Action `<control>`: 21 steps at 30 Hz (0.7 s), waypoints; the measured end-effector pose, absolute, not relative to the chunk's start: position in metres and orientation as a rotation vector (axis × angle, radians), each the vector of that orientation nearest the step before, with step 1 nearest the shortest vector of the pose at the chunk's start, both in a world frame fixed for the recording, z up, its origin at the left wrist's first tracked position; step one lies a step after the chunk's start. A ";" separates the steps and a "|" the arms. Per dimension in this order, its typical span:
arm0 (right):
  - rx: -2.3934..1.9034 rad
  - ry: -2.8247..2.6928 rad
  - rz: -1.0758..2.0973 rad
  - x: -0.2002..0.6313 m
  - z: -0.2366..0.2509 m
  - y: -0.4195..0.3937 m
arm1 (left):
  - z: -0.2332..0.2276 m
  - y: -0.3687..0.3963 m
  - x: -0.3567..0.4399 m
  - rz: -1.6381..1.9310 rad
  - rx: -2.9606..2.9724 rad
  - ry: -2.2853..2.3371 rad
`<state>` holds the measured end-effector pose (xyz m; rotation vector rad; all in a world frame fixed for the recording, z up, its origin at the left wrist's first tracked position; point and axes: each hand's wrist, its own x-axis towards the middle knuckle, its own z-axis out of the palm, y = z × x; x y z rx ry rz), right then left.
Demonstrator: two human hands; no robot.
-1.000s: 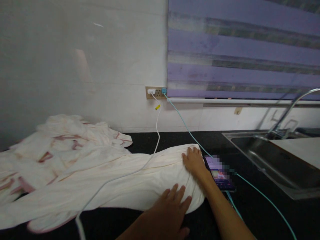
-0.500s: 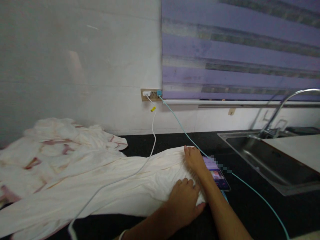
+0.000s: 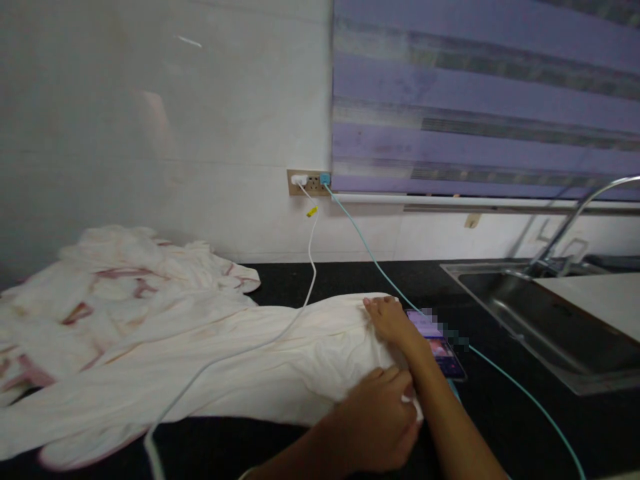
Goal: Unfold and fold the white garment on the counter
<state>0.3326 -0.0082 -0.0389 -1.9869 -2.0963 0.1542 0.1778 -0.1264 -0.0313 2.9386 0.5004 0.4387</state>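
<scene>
A long white cloth (image 3: 250,373) lies stretched across the dark countertop, wrinkled at its right end. My left hand (image 3: 380,413) has its fingers curled in on the cloth's near right corner, and a bit of white fabric shows beside the knuckles. Farther back, my right hand (image 3: 390,320) grips the far right corner with the fingers bent at its edge. My right forearm passes close beside the left hand. A phone or tablet (image 3: 440,350) with a lit screen lies just right of my right arm.
A heap of white cloth with reddish-brown marks (image 3: 125,273) fills the left side. A white cable (image 3: 240,348) runs over the cloth from the wall socket (image 3: 313,183). A teal cable (image 3: 530,393) crosses the counter. The steel sink (image 3: 530,333) and faucet (image 3: 570,220) stand at right.
My left hand has shifted slightly right and its fingers have closed in on the cloth's near corner. My right hand stays at the far corner. The view has tilted slightly.
</scene>
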 end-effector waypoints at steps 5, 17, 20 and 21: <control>-2.073 -1.864 0.087 0.344 -0.037 -0.004 | -0.034 -0.130 0.178 0.412 2.975 0.344; -2.247 -1.761 0.069 0.362 -0.038 -0.007 | -0.016 -0.131 0.179 0.410 2.877 -0.175; -2.200 -1.825 0.104 0.365 -0.036 -0.007 | -0.017 -0.132 0.179 0.458 2.914 0.035; -2.167 -1.859 0.122 0.365 -0.035 -0.008 | -0.019 -0.132 0.179 0.454 2.918 0.178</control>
